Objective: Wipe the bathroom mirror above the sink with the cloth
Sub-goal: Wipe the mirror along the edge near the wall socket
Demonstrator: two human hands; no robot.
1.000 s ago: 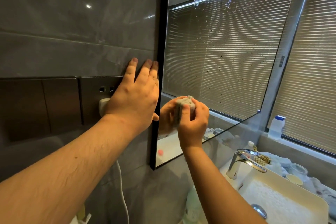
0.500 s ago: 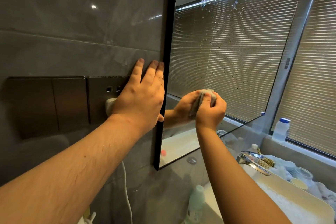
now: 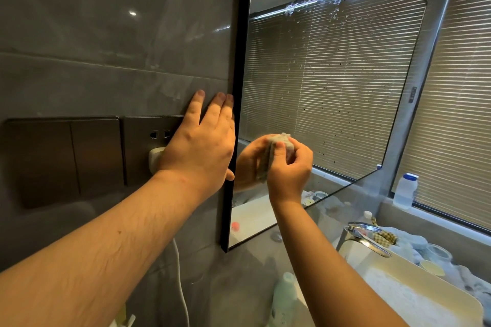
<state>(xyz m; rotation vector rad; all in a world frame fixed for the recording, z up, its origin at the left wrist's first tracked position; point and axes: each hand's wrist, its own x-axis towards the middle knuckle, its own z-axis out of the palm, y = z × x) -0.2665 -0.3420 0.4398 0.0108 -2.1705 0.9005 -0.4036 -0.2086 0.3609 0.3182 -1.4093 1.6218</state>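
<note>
Head view, near to far: left hand point(image 3: 198, 146) lies flat on the grey wall tile point(image 3: 106, 34), fingers straight, holding nothing, little finger against the mirror's black frame point(image 3: 239, 87) and palm over a white plug point(image 3: 154, 163) in the socket plate point(image 3: 143, 141). Right hand point(image 3: 289, 167) is just past the frame, fingers curled round a bunched grey cloth point(image 3: 276, 146), pressing it on the mirror point(image 3: 332, 74) glass low near the left edge. Cloth wad runs roughly vertical, thumb on its near face. Judgement: wipe is early, most of the pane is undone. Dried spots and splash streaks spread up and right of the cloth, thickest near the top, so the stroke should run rightward and upward, away from the frame. Right hand does it; left only braces. Further off: faucet point(image 3: 364, 237), sink basin point(image 3: 425, 300), white bottle point(image 3: 405, 190) on the window ledge.
</note>
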